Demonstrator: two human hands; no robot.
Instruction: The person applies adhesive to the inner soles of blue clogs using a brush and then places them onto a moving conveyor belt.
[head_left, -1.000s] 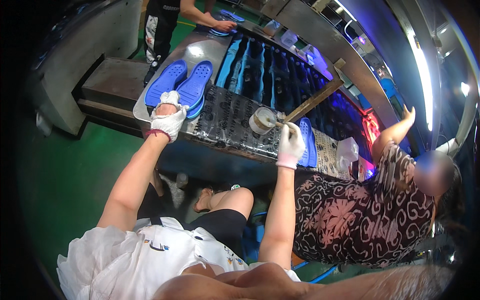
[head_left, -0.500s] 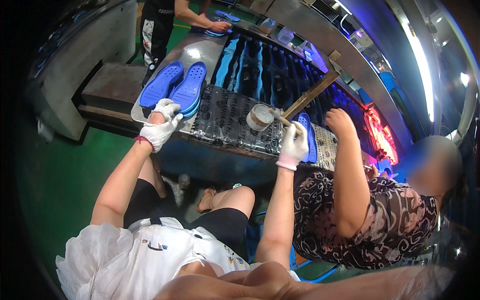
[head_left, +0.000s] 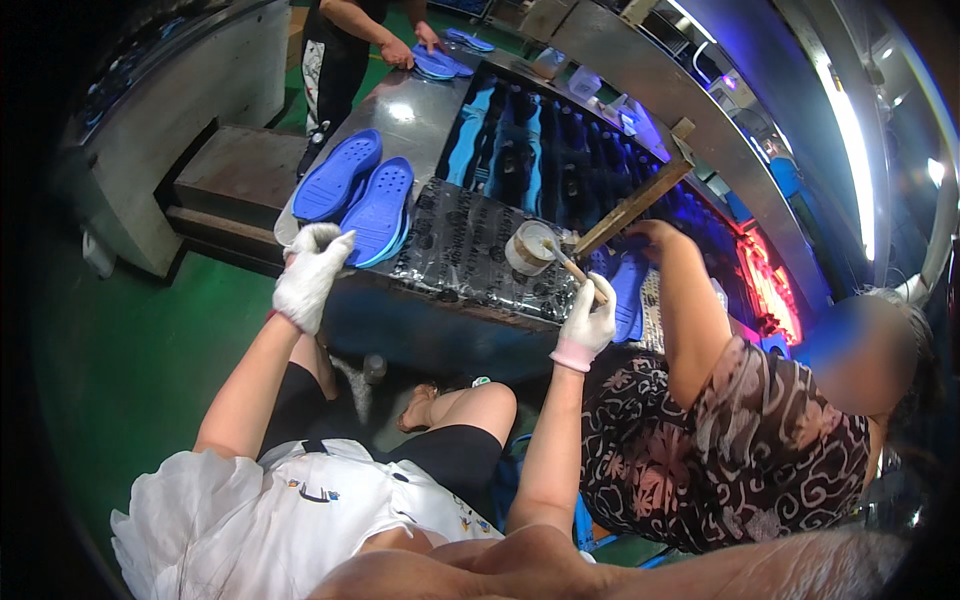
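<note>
- Currently, head view: my left forearm [head_left: 245, 392] rises from the lower edge, angled slightly rightward, to the near edge of the table [head_left: 405, 108].
- Left hand [head_left: 310, 278]: white glove, wrist roughly in line with the forearm, fingers curled over toward the soles. Whether the fingertips meet or stand apart, I cannot tell; likewise whether they touch a sole.
- Blue soles [head_left: 380, 212]: two uppermost, side by side at the table's left end, just beyond my left hand; the right one lies over a lighter blue layer.
- Right forearm [head_left: 558, 435]: nearly upright in the view, elbow low, hand raised near the table edge.
- Right hand [head_left: 588, 325]: white glove with pink cuff, fingers closed around the handle of a brush [head_left: 574, 268].
- Brush tilts up and leftward from my grip; its head is at the mouth of a round cup [head_left: 528, 250]. Contact with the contents not discernible.
- Cup stands on the dark printed sheeting [head_left: 455, 240], between the left soles and a wooden bar [head_left: 632, 207].
- More soles [head_left: 628, 292] lie just right of my right hand; a co-worker's hand [head_left: 655, 234] is near them.
</note>
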